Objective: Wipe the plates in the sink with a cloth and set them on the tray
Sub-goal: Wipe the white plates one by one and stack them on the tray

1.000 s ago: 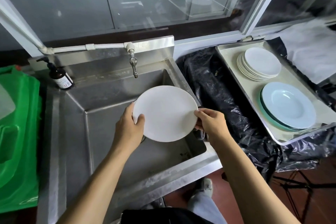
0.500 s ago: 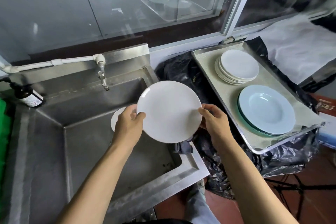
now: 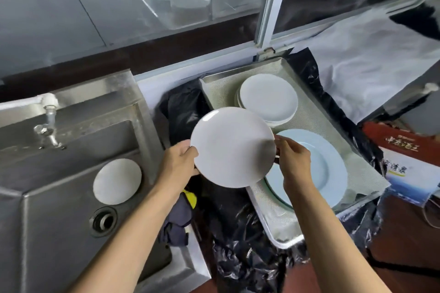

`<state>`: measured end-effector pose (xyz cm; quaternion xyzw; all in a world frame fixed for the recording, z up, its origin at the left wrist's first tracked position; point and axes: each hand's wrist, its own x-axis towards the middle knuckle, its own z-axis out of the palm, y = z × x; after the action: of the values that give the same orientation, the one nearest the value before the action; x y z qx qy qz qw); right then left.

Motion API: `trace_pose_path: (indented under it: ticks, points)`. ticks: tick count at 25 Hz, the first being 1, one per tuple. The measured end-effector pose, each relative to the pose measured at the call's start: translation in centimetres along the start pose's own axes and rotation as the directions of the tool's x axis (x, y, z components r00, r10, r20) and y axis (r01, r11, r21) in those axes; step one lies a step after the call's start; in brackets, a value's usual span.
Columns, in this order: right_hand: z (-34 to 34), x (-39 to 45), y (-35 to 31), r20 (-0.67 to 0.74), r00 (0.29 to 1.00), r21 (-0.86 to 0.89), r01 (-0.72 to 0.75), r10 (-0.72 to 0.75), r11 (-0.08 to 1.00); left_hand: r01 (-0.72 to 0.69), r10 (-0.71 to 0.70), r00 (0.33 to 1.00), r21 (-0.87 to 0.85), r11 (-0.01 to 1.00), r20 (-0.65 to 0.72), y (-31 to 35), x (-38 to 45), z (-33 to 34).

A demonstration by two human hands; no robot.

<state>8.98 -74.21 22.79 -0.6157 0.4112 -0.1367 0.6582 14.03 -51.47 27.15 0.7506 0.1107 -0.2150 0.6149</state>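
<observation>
1. I have the plate (image 3: 232, 146) pinched at its rim by both hands, left hand (image 3: 178, 164) and right hand (image 3: 294, 162), over the tray's (image 3: 316, 116) near-left edge.
2. The white stack (image 3: 269, 98) lies far-right of my fingers; right hand is nearer.
3. Plate seems tilted, I think.

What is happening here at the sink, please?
A person is holding a white plate by its rim, with the left hand on one side and the right hand on the other. The plate hangs in the air at the near left edge of the metal tray, not yet set down. The tray already holds a stack of white plates and some pale blue plates. One more plate lies in the sink, and a dark cloth sits on the sink's edge.
</observation>
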Motion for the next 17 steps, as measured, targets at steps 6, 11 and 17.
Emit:
trace_pose_path:
  ticks: [6, 11, 17]
  points:
    - [-3.1, 9.9, -2.0, -0.073, 0.997, -0.067, -0.005, 0.000, 0.998, 0.066, -0.066, 0.998, -0.043, 0.997, 0.014, 2.2, 5.7, 8.8]
    - [-2.8, 16.6, -3.3, -0.089, 0.996, -0.100, -0.004, -0.005, 0.995, 0.075, -0.075, 0.996, -0.022, 0.997, -0.043, 4.5, 10.6, 13.1]
    - [-1.0, 22.3, -4.9, -0.102, 0.995, -0.137, 0.003, -0.018, 0.990, 0.066, -0.063, 0.996, 0.046, 0.997, -0.058, 6.4, 16.5, 15.6]
